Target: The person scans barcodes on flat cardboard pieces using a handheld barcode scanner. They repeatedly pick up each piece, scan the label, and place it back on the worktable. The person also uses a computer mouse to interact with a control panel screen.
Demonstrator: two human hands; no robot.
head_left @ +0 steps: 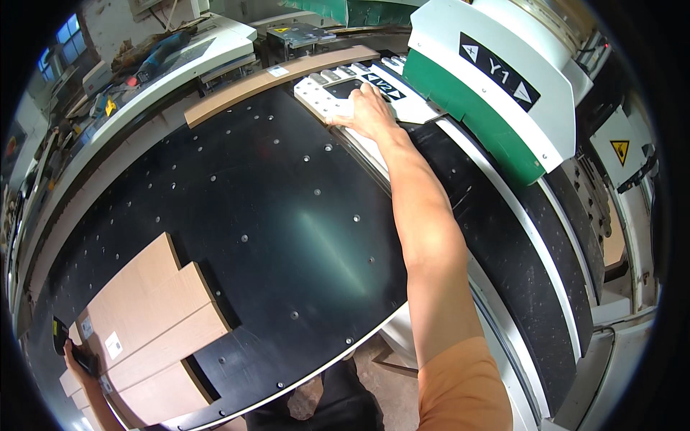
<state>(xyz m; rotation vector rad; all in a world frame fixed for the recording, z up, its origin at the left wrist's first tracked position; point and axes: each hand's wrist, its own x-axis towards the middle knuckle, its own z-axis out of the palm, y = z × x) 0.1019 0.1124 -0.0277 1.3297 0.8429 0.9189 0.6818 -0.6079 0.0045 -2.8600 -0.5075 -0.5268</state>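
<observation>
At the far side of the black table, my right hand (pixel 370 113) rests on a white perforated machine plate (pixel 313 95). Its thumb is spread toward the plate's near left edge, and the other fingers reach forward beside a black label. My right arm crosses the middle of the view. At the lower left rim my left hand (pixel 83 361) is closed round a black handheld scanner (pixel 62 336), partly hidden by the fingers. Next to it lie several light wooden boards (pixel 154 316), staggered side by side and flat, some bearing small white stickers (pixel 113 345).
A long wooden strip (pixel 244 91) lies along the table's far edge. At right stands a white machine housing (pixel 496 65) with a green curtain (pixel 474 118). The black table (pixel 273 194) is dotted with small round fittings. Tools (pixel 159 57) lie on a surface at the back left.
</observation>
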